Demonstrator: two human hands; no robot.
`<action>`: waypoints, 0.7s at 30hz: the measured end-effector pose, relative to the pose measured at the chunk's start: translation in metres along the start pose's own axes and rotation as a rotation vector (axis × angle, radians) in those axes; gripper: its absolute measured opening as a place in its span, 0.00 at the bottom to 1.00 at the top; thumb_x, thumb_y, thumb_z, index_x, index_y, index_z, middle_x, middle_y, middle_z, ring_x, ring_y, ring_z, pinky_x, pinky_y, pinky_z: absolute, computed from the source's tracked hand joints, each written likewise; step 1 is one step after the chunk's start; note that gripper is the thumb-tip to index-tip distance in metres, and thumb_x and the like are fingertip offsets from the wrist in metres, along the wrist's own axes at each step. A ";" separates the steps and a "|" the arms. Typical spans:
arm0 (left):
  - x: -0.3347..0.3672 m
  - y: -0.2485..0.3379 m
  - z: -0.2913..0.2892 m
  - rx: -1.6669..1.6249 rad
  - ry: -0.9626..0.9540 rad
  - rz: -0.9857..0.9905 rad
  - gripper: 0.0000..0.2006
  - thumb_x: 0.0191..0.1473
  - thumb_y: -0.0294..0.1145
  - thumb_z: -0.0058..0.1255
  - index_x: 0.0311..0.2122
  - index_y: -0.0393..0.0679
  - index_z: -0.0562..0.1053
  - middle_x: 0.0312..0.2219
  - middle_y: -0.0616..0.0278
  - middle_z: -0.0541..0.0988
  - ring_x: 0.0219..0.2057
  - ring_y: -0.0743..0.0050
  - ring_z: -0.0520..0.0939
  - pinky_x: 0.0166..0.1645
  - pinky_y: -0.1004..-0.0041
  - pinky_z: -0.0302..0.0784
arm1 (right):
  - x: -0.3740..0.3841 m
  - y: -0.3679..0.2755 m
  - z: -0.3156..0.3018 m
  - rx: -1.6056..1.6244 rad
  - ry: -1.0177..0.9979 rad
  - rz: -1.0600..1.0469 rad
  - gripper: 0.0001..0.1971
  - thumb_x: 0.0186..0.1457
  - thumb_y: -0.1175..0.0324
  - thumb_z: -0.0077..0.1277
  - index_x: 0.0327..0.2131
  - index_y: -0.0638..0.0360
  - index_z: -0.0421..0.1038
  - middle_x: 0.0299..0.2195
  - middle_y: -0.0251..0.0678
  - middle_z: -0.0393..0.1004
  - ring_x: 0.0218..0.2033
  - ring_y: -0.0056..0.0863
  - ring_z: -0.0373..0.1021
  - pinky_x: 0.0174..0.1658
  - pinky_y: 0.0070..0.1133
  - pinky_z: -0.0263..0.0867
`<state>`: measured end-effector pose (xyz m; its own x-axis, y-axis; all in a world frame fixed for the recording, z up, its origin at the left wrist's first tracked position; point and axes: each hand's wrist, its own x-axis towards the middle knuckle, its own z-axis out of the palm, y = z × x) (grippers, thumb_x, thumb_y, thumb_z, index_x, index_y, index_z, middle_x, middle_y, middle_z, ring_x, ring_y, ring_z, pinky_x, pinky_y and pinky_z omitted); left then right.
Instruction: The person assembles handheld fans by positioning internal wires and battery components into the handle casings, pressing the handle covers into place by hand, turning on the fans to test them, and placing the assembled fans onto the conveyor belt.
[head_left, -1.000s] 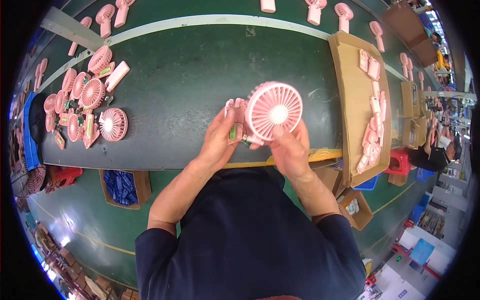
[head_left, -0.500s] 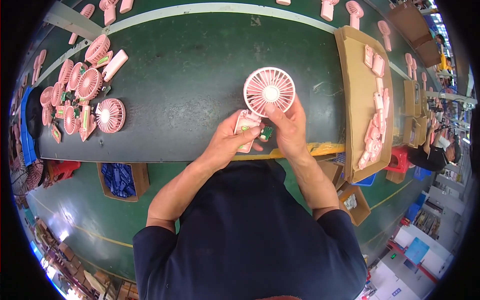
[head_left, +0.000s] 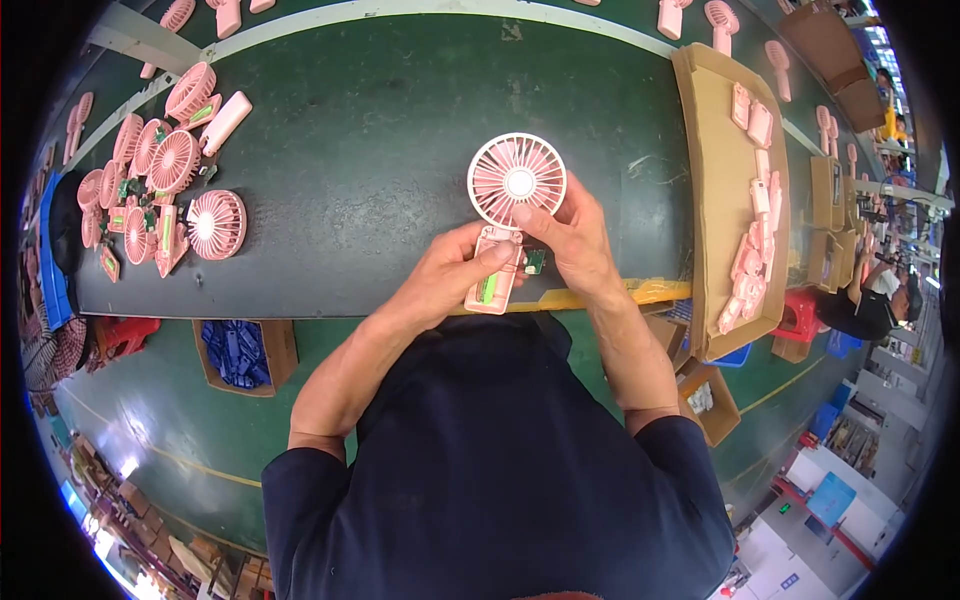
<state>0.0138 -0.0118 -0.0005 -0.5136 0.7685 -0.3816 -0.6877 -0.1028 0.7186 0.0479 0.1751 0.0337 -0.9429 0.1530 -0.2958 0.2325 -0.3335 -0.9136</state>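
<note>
Head view, left hand [head_left: 447,277]: I see it clamped on the open pink handle [head_left: 501,285], thumb across the upper part.
Right hand [head_left: 577,246]: on my feed, thumb and fingers grip the round fan head [head_left: 517,182] at its lower rim.
Fan position: over the dark table [head_left: 350,150], near its front edge.
Green circuit board [head_left: 536,262]: just beside the handle, between the hands.
Cardboard tray [head_left: 707,200]: at right, holding pink pieces [head_left: 752,262].

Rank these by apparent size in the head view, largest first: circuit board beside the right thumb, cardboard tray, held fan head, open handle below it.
1. Cardboard tray
2. Fan head
3. Open handle, partly covered by fingers
4. Circuit board
</note>
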 end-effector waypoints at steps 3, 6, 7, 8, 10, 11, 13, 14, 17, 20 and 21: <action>-0.002 0.007 -0.006 0.057 -0.067 -0.014 0.19 0.71 0.39 0.42 0.53 0.31 0.71 0.46 0.52 0.81 0.44 0.62 0.86 0.50 0.63 0.84 | -0.003 0.002 -0.003 -0.097 -0.049 -0.035 0.27 0.59 0.68 0.63 0.57 0.68 0.64 0.47 0.39 0.77 0.46 0.21 0.75 0.50 0.22 0.72; -0.004 0.012 -0.003 -0.004 -0.050 -0.017 0.19 0.71 0.39 0.41 0.53 0.31 0.71 0.45 0.50 0.81 0.43 0.61 0.86 0.50 0.63 0.84 | -0.003 0.002 -0.004 -0.123 -0.078 -0.041 0.28 0.61 0.67 0.61 0.60 0.68 0.62 0.47 0.38 0.77 0.45 0.21 0.75 0.50 0.21 0.72; -0.004 0.012 -0.001 -0.091 -0.023 -0.012 0.19 0.71 0.39 0.41 0.54 0.31 0.71 0.44 0.50 0.81 0.42 0.58 0.86 0.50 0.62 0.85 | -0.004 0.004 -0.004 -0.049 -0.066 -0.036 0.29 0.63 0.67 0.59 0.62 0.67 0.60 0.46 0.39 0.77 0.44 0.22 0.75 0.49 0.20 0.71; -0.002 0.014 -0.001 -0.202 -0.020 -0.003 0.20 0.71 0.40 0.41 0.54 0.31 0.71 0.44 0.50 0.81 0.42 0.56 0.87 0.49 0.61 0.86 | -0.005 0.007 -0.004 -0.067 -0.022 -0.106 0.28 0.64 0.66 0.57 0.62 0.67 0.60 0.47 0.40 0.77 0.43 0.22 0.75 0.49 0.20 0.71; 0.001 0.016 -0.002 -0.313 -0.013 0.009 0.20 0.71 0.40 0.41 0.54 0.31 0.71 0.43 0.50 0.81 0.42 0.55 0.87 0.49 0.61 0.86 | -0.008 0.018 -0.005 -0.262 0.144 -0.349 0.25 0.61 0.71 0.59 0.59 0.66 0.65 0.46 0.44 0.77 0.41 0.26 0.77 0.44 0.22 0.74; 0.001 0.017 -0.004 -0.407 0.022 0.037 0.21 0.71 0.41 0.42 0.54 0.31 0.71 0.43 0.48 0.82 0.42 0.54 0.87 0.49 0.60 0.86 | -0.010 0.018 -0.008 -0.260 0.141 -0.349 0.25 0.61 0.71 0.59 0.59 0.66 0.65 0.46 0.44 0.77 0.41 0.26 0.77 0.44 0.22 0.74; 0.000 0.018 -0.008 -0.521 0.076 0.035 0.21 0.70 0.42 0.44 0.54 0.31 0.71 0.43 0.47 0.82 0.43 0.53 0.86 0.50 0.59 0.86 | -0.015 0.017 -0.015 -0.800 0.156 -0.746 0.24 0.55 0.76 0.62 0.55 0.65 0.69 0.44 0.44 0.76 0.37 0.30 0.77 0.39 0.26 0.75; 0.000 0.017 -0.008 -0.521 0.076 0.033 0.21 0.70 0.42 0.44 0.54 0.31 0.71 0.43 0.47 0.82 0.43 0.53 0.86 0.50 0.59 0.86 | -0.017 0.020 -0.013 -0.826 0.157 -0.815 0.24 0.48 0.80 0.64 0.51 0.63 0.72 0.41 0.44 0.76 0.34 0.35 0.77 0.35 0.28 0.75; -0.001 0.013 0.000 -0.491 0.076 -0.016 0.19 0.70 0.41 0.44 0.52 0.31 0.72 0.41 0.47 0.82 0.42 0.54 0.87 0.49 0.58 0.86 | -0.014 0.024 -0.016 -1.011 0.096 -0.965 0.24 0.45 0.80 0.63 0.49 0.60 0.74 0.41 0.42 0.76 0.32 0.37 0.77 0.32 0.26 0.74; -0.004 0.011 0.007 -0.433 0.072 -0.084 0.19 0.71 0.40 0.43 0.51 0.32 0.72 0.40 0.48 0.83 0.41 0.56 0.87 0.49 0.59 0.87 | -0.012 0.023 -0.020 -1.050 0.110 -1.033 0.22 0.45 0.80 0.63 0.47 0.59 0.76 0.39 0.39 0.77 0.30 0.35 0.77 0.30 0.26 0.74; -0.003 0.010 0.008 -0.432 0.072 -0.082 0.19 0.71 0.40 0.43 0.51 0.32 0.72 0.40 0.48 0.83 0.41 0.56 0.87 0.49 0.59 0.87 | -0.010 0.022 -0.020 -1.049 0.109 -1.035 0.22 0.45 0.80 0.63 0.47 0.59 0.76 0.39 0.39 0.77 0.30 0.35 0.77 0.30 0.26 0.74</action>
<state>0.0129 -0.0103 0.0125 -0.4720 0.7409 -0.4779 -0.8713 -0.3093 0.3810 0.0676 0.1849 0.0114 -0.7820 -0.0186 0.6230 -0.4100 0.7682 -0.4918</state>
